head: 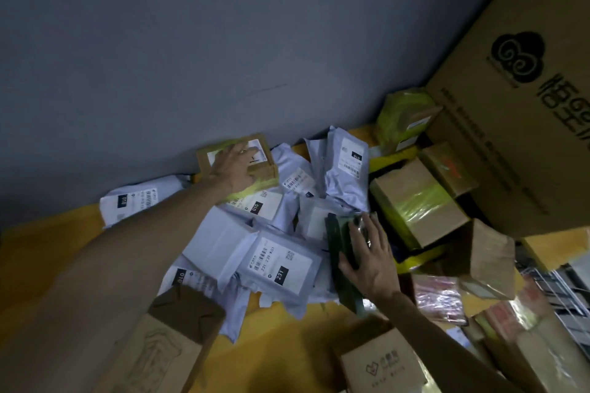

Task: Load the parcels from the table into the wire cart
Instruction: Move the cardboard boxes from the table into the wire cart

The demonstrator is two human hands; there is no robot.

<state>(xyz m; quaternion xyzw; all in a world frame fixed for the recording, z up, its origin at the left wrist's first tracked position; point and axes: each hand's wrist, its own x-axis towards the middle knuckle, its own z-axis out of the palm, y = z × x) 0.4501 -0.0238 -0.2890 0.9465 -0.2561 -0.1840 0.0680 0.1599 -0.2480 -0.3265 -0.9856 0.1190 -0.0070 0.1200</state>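
Note:
A heap of parcels covers the yellow table (48, 252). My left hand (231, 169) reaches to the back and lies on a small cardboard box with a white label (261, 158) by the grey wall, fingers spread over its top. My right hand (370, 257) lies with fingers spread on a dark green flat parcel (338, 242) in the middle of the heap. Several white mailer bags (281, 260) with barcode labels lie between the two hands. The wire cart (555, 293) shows only as a strip of grid at the right edge.
A big printed carton (526, 89) fills the upper right. Below it sit cardboard boxes wrapped in yellow tape (418, 204) and a brown parcel (488, 258). Two open-flapped boxes (166, 341) (383, 364) stand at the near edge. The grey wall (191, 41) backs the table.

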